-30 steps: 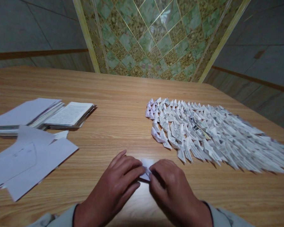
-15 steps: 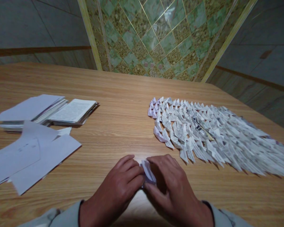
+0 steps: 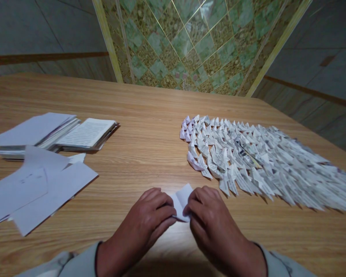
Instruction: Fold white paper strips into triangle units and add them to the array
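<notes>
A small piece of folded white paper (image 3: 182, 200) is held between my two hands, low over the middle of the table's near side. My left hand (image 3: 150, 215) pinches its left side, fingers curled together. On the other side, my right hand (image 3: 209, 217) grips the right edge with bent fingers. One flap of the paper stands up at a slant, and a crease runs across it. Both thumbs are mostly hidden. To the right of the hands, many folded paper boats (image 3: 236, 154) stand in tight rows, most with print on them and a few pale purple at the left end.
On the left lie loose white sheets (image 3: 57, 192). Behind them is a stack of papers (image 3: 37, 130) beside a smaller stack of printed sheets (image 3: 89, 132). The wooden table (image 3: 138, 154) reaches back to a wall with green and gold diamond tiles (image 3: 181, 46).
The paper has been opened out from a narrow upright fold to a wider, flatter shape. My right hand has turned, its fingers now closed over the paper's right edge.
</notes>
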The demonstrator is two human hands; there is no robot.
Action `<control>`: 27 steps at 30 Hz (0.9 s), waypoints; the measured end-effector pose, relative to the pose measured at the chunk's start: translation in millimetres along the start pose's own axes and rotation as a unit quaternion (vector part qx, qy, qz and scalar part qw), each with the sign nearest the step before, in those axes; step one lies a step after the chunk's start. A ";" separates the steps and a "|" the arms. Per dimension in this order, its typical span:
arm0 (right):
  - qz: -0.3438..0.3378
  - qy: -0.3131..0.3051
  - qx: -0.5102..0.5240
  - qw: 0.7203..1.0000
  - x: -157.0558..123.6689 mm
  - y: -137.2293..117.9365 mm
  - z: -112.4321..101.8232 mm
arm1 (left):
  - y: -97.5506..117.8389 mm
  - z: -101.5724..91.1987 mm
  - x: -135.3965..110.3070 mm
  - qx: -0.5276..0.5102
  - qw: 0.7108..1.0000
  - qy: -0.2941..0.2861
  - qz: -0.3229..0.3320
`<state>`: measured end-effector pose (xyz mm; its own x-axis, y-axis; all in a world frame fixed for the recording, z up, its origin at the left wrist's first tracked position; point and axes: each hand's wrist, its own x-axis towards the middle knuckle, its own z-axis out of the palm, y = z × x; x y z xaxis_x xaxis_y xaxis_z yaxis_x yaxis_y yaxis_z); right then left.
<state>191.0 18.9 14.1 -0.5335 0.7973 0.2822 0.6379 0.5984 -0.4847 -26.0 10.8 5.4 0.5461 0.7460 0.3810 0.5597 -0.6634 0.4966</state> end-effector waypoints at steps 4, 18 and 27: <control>0.037 -0.043 0.026 0.998 -2.4 -3.9 2.1 | -2.8 4.8 -0.9 0.009 0.998 -0.014 -0.054; 0.086 -0.038 -0.018 0.995 -0.4 -2.2 8.2 | -2.4 6.8 1.1 0.037 0.989 -0.010 -0.143; 0.103 -0.050 -0.007 0.993 2.8 -1.5 5.9 | -4.2 5.3 0.1 0.047 0.986 -0.007 -0.157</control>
<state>185.2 19.8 10.7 -0.4429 0.8915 0.0954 0.7467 0.4257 -0.5111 -25.0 13.3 -0.7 0.3445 0.9152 0.2093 0.7576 -0.4026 0.5138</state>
